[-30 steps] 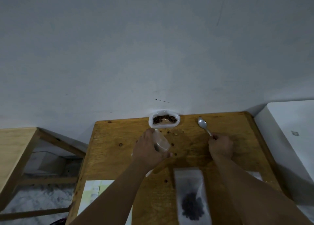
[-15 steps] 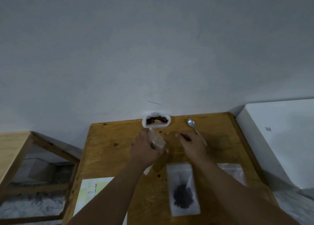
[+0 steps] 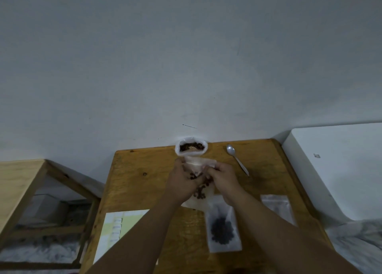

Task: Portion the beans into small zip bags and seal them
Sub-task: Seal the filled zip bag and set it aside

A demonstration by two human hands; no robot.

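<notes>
The small zip bag (image 3: 199, 164), part-filled with beans (image 3: 200, 194), is pinched near its mouth by the left hand (image 3: 183, 182) and right hand (image 3: 224, 178) over the surface (image 3: 144, 186), so beans could be spilled if it is tipped or sealed unevenly.

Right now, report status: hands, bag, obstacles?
Left hand, right hand: both hold small clear plastic zip bag, dark beans inside. Silver metal spoon lies apart. Nothing blocks.

A wooden desk (image 3: 134, 180) stands against a plain grey wall (image 3: 186, 56). A pale yellow and white sheet of paper (image 3: 122, 224) lies at its near left. Another wooden table (image 3: 18, 176) stands left of it, and a white block (image 3: 341, 160) right.
</notes>
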